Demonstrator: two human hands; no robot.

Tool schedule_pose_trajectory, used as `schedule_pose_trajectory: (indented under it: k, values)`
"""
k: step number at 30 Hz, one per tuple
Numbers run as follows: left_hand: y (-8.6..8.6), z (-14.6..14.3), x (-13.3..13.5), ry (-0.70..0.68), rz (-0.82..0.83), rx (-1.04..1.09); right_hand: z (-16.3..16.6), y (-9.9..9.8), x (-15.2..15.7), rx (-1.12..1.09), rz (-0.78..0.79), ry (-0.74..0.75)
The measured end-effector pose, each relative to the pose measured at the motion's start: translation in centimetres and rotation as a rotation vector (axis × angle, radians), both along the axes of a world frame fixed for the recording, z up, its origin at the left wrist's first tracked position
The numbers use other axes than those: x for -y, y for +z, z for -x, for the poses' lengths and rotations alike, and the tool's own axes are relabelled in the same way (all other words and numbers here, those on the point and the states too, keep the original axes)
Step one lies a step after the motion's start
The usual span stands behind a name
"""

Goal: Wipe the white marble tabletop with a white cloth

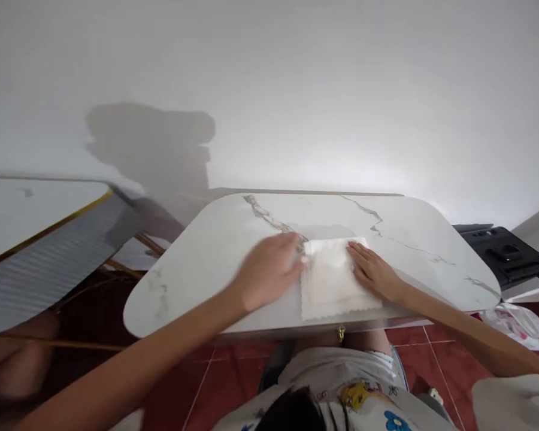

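Your white cloth (330, 287) lay flat on the marble-look table (193, 269), a bit R of ctr & closer to the near edge than the far one. Its near edge looked scalloped.

Your R hand (377, 275) rested palm down along the cloth's right side, fingers straight & tog., tips by the far-right corner; it was laid out flat & loose, w/ no grip. Your L hand (269, 269) was at the cloth's left side, tips toward the far-left corner, but motion-blurred, so can't tell if it touched or pinched the fabric.

Table's far edge ran close to a pale wall (314, 90), w/ a dark shadow (148, 143) on it, far-left. A 2nd table (36, 209), similar top, gold trim & grey ribbed side, stood L. What looked like another person's leg (22, 371) showed near-left, blurred. Past the table's right end were a black case-like item (505, 254) &, lower, a plastic bag (516, 326). Red tile floor (233, 377) showed below; your printed clothing (368, 389), w/ a blue flower, was at the near side.
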State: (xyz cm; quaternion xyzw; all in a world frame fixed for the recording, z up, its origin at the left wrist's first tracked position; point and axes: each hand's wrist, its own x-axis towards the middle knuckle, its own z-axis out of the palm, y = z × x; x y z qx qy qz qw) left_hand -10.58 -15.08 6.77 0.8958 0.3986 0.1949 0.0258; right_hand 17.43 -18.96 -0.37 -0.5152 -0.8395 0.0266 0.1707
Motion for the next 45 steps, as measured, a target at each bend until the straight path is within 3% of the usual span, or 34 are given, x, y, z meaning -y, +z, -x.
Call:
schedule_pose_trajectory:
  k: [4,7,10,13,17,20,26,30,33,39,45]
  values:
    - [-4.1,-7.8,2.4,0.029,0.131,-0.108,1.3,0.3,0.8,-0.038,-0.004,-0.02]
    - [-6.6,-8.7,2.9,0.083,0.161,-0.058,3.5,1.2,2.0,-0.029,-0.01,-0.083]
    - [-7.6,-5.9,2.6,0.102,0.134,-0.046,6.2,1.5,1.8,0.006,-0.001,-0.123]
    - [-7.6,-2.2,0.3,0.147,0.136,-0.086,9.9,0.9,-0.6,0.03,-0.042,-0.106]
    - [-7.5,2.1,-5.6,0.273,0.148,-0.103,15.6,-0.3,-6.7,0.005,-0.102,-0.067]
    - [-7.5,4.9,-10.8,0.332,0.135,0.013,19.3,-0.7,-12.2,-0.009,-0.099,-0.091]
    - [-7.0,10.1,-19.5,0.23,0.156,0.222,24.7,0.1,-20.7,-0.032,-0.047,-0.152]
    - [-6.8,12.5,-24.1,0.159,0.193,0.286,27.8,0.4,-24.3,-0.049,-0.033,-0.235]
    - [-7.0,13.9,-26.8,0.197,0.216,0.304,29.5,0.4,-26.4,-0.064,-0.035,-0.268]
    - [-7.6,16.0,-28.2,0.252,0.203,0.243,30.6,0.0,-27.8,-0.07,-0.083,-0.194]
    - [-7.5,17.8,-23.3,0.259,0.141,0.097,31.9,0.6,-24.1,0.036,-0.081,-0.115]
